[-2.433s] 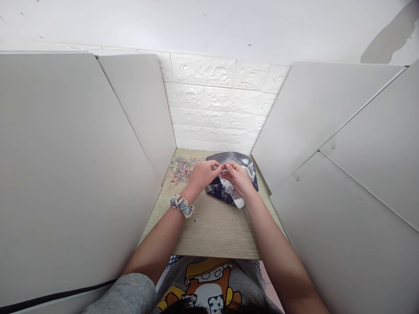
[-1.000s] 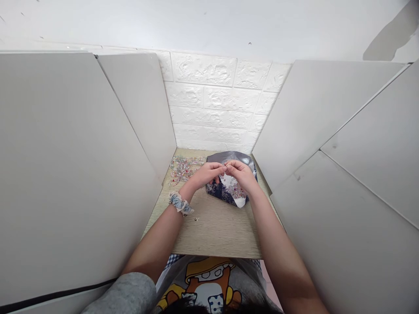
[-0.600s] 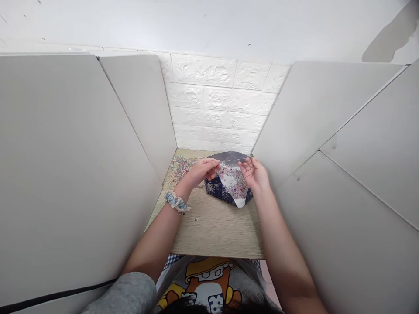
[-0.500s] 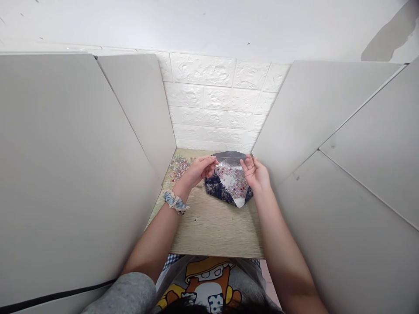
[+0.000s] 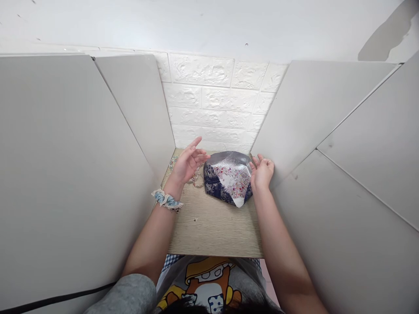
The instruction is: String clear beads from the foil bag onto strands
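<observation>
My left hand [image 5: 189, 165] is raised over the left part of the table, its fingers apart and nothing seen in them. Beneath it lie strung beads [image 5: 197, 179], partly hidden by the hand, and more small beads [image 5: 173, 162]. My right hand [image 5: 262, 173] is at the right rim of a dark blue patterned holder [image 5: 216, 190] with a shiny silvery lining. Its fingers are curled together; anything pinched in them is too fine to make out. Pink, red and clear beads [image 5: 240, 183] are scattered inside the holder.
Pale panels [image 5: 137, 100] [image 5: 278, 117] close in the wood-grain table [image 5: 216, 235] on both sides. A white brick-pattern wall [image 5: 216, 102] stands behind. One tiny item [image 5: 195, 220] lies near the table's middle. A blue scrunchie [image 5: 166, 200] circles my left wrist.
Half a second ago both hands were pinched over the holder with a thin thread between them. My left hand has opened and moved left; my right has shifted slightly right. The thread no longer shows.
</observation>
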The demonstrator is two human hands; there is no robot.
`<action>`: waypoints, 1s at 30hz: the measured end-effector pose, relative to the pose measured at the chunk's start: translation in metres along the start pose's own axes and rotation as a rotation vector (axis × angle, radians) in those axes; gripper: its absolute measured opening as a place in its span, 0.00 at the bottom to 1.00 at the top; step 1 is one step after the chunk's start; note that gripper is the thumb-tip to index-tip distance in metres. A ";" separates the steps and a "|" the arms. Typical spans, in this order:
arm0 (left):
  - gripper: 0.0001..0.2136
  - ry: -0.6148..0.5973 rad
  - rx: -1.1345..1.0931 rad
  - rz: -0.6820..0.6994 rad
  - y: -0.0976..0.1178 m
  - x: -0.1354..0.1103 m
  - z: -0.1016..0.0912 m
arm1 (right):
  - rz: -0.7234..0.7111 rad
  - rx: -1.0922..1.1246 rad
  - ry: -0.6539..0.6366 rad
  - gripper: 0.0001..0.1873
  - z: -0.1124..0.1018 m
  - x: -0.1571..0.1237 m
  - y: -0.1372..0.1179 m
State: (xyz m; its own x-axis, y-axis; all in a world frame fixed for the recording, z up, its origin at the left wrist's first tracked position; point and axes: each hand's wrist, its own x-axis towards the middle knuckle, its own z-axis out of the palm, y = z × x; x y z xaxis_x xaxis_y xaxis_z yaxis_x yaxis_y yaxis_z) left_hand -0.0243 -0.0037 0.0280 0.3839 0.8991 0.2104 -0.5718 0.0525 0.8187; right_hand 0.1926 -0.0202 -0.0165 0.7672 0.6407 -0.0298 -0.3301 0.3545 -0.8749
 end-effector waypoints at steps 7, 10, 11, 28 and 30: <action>0.16 0.094 0.306 0.061 -0.002 0.005 -0.002 | -0.093 -0.054 0.023 0.03 0.000 -0.001 0.000; 0.11 0.139 0.613 0.024 -0.008 0.008 -0.006 | -0.090 -0.088 -0.102 0.04 0.002 -0.004 0.003; 0.10 0.167 0.708 0.016 -0.010 0.008 -0.006 | -0.088 -0.110 -0.173 0.04 0.003 -0.006 0.004; 0.15 0.422 0.934 0.341 -0.028 0.009 0.001 | -0.725 -0.854 -0.877 0.08 0.012 -0.051 0.001; 0.14 0.216 0.763 0.190 -0.032 0.010 0.003 | -0.735 -0.875 -0.902 0.08 0.013 -0.053 0.003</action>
State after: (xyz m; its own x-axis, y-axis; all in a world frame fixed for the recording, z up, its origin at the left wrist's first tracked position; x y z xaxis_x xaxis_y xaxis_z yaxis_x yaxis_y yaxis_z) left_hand 0.0006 0.0023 0.0057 0.1372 0.9311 0.3381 0.0686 -0.3494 0.9345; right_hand 0.1442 -0.0440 -0.0117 -0.0965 0.8197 0.5646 0.6639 0.4756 -0.5771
